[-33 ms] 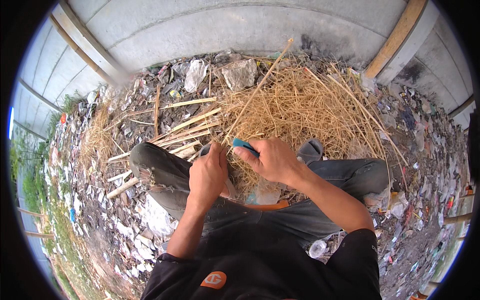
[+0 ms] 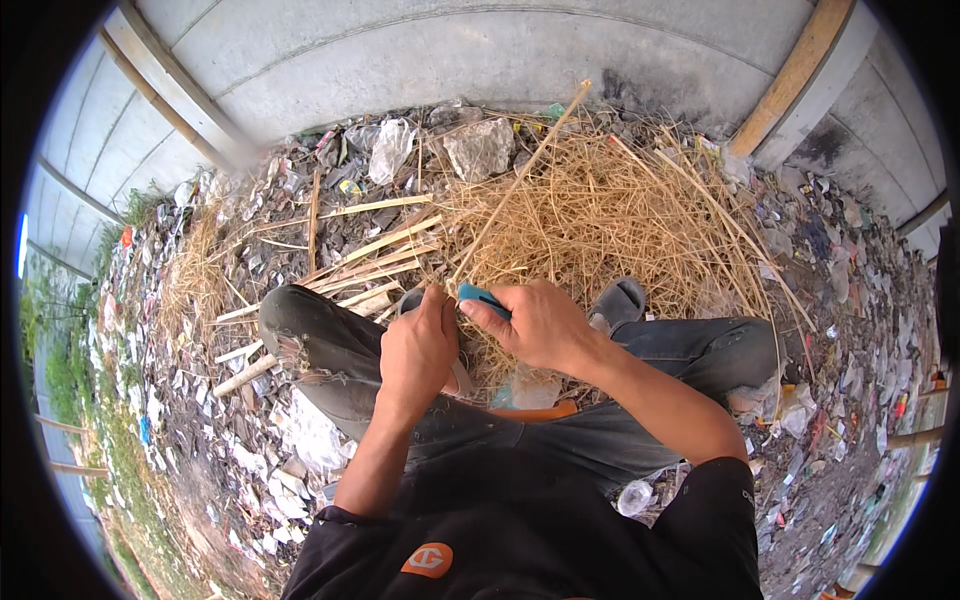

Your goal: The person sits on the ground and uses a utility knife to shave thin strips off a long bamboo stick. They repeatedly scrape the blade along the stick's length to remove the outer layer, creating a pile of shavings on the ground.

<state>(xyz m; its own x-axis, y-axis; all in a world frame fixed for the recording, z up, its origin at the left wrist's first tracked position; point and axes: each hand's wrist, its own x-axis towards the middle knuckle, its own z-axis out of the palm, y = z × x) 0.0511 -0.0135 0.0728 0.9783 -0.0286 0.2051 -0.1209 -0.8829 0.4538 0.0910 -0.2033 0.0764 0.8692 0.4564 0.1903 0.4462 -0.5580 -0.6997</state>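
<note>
A long thin bamboo strip (image 2: 520, 180) slants up from both hands over the straw pile (image 2: 610, 220); left hand (image 2: 418, 350) clamped on its base; right hand (image 2: 535, 325) closed around a blue-handled knife (image 2: 482, 297); split bamboo sticks (image 2: 370, 260) lie left.

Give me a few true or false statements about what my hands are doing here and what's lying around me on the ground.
1. The right hand grips a blue-handled tool. True.
2. The left hand is resting flat on the ground. False: it is raised beside the right hand, closed around a thin bamboo strip.
3. A heap of dry straw-coloured shavings lies ahead of the knees. True.
4. The person stands on bare grass. False: the person sits on littered ground before a concrete wall.
5. A grey sandal shows near the right hand. True.
</note>
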